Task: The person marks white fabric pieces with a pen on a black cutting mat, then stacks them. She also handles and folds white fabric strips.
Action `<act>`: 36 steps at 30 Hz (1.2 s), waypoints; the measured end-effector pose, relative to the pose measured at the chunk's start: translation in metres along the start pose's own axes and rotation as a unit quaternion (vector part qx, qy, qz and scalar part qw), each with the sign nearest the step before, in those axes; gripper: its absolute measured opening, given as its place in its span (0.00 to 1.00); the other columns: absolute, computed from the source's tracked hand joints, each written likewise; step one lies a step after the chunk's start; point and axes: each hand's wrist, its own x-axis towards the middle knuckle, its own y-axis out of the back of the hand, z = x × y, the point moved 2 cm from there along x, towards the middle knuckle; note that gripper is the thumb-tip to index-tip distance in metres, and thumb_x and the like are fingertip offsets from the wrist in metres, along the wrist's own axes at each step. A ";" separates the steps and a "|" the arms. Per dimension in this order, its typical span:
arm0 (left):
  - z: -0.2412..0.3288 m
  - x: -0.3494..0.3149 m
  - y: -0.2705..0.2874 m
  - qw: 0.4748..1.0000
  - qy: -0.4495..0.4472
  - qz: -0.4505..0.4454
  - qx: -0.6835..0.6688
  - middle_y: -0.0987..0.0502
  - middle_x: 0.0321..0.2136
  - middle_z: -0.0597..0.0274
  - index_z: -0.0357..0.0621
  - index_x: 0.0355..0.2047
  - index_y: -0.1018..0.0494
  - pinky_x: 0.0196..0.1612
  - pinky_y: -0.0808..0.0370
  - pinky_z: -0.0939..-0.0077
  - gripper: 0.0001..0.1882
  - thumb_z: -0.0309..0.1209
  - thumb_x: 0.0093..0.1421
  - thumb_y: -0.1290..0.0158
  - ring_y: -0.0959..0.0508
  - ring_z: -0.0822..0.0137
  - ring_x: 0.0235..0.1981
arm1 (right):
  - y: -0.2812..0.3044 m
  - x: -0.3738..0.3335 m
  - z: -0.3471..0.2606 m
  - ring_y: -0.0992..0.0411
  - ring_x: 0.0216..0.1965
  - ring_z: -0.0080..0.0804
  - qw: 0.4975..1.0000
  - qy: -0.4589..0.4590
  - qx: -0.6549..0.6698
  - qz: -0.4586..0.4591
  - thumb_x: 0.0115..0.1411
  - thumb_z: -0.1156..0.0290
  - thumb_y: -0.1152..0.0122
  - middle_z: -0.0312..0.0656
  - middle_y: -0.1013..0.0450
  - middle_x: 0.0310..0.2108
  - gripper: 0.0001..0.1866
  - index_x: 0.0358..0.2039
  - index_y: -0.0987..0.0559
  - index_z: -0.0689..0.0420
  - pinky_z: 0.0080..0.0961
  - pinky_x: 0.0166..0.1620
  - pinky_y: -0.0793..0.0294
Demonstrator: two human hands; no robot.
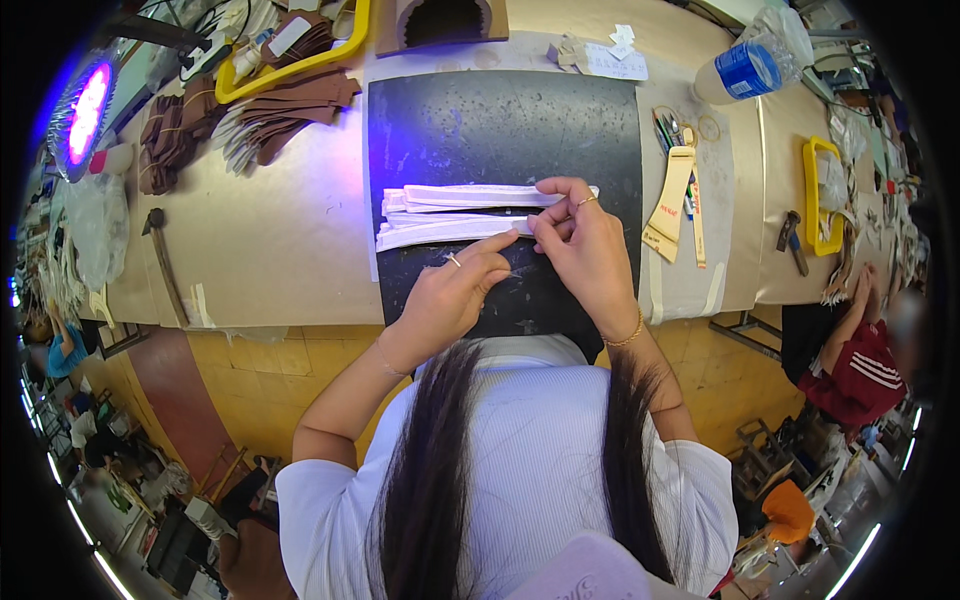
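Note:
Several narrow white strips point(445, 231) with a lengthwise line lie in two flat bunches on a black board point(500, 130) in front of me. My right hand point(585, 248) is closed, its thumb and a finger pinching the right end of a strip in the nearer bunch; its index finger arches over the farther bunch point(465, 197). My left hand point(450, 298) is beside it, the index fingertip pressed on that same strip's near edge. The left thumb and other fingers are curled in. Fine loose threads show by the left thumb.
Brown and white cut pieces point(285, 110) lie far left beside a yellow tray point(350, 45). A hammer point(160, 265) is left of the board. Pens and tan wooden tools point(670, 205) are on the right, with a plastic bottle point(738, 72) behind. Another person point(860, 370) sits far right.

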 end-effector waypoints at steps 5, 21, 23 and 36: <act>-0.002 0.001 -0.003 1.000 -0.019 0.005 0.023 0.22 0.55 0.53 0.40 0.38 0.26 0.39 0.19 0.69 0.04 0.25 0.64 0.44 0.16 0.53 0.42 | -0.003 -0.001 0.002 0.21 0.26 0.35 1.000 -0.007 -0.016 0.011 0.58 0.76 0.35 0.40 0.21 0.26 0.18 0.48 0.26 0.58 0.31 0.33 0.24; 0.001 -0.001 -0.014 0.976 -0.053 -0.017 0.211 0.24 0.59 0.63 0.44 0.37 0.27 0.23 0.24 0.70 0.07 0.26 0.60 0.42 0.19 0.61 0.22 | -0.005 -0.007 -0.004 0.24 0.33 0.41 0.979 0.084 -0.174 0.071 0.56 0.73 0.33 0.41 0.23 0.30 0.15 0.45 0.21 0.56 0.36 0.38 0.26; 0.002 -0.001 -0.014 0.974 -0.061 -0.007 0.216 0.25 0.59 0.63 0.44 0.37 0.27 0.22 0.24 0.69 0.06 0.26 0.60 0.42 0.20 0.61 0.21 | -0.004 -0.005 -0.002 0.26 0.35 0.42 0.964 0.137 -0.208 0.097 0.55 0.73 0.32 0.41 0.24 0.32 0.14 0.43 0.21 0.55 0.37 0.42 0.28; -0.005 -0.003 -0.016 0.977 -0.068 -0.010 0.202 0.28 0.62 0.63 0.47 0.39 0.28 0.21 0.24 0.64 0.08 0.26 0.59 0.44 0.18 0.60 0.21 | -0.007 -0.007 0.012 0.32 0.40 0.38 0.957 0.141 -0.210 0.143 0.55 0.69 0.30 0.37 0.30 0.35 0.11 0.39 0.19 0.51 0.36 0.45 0.38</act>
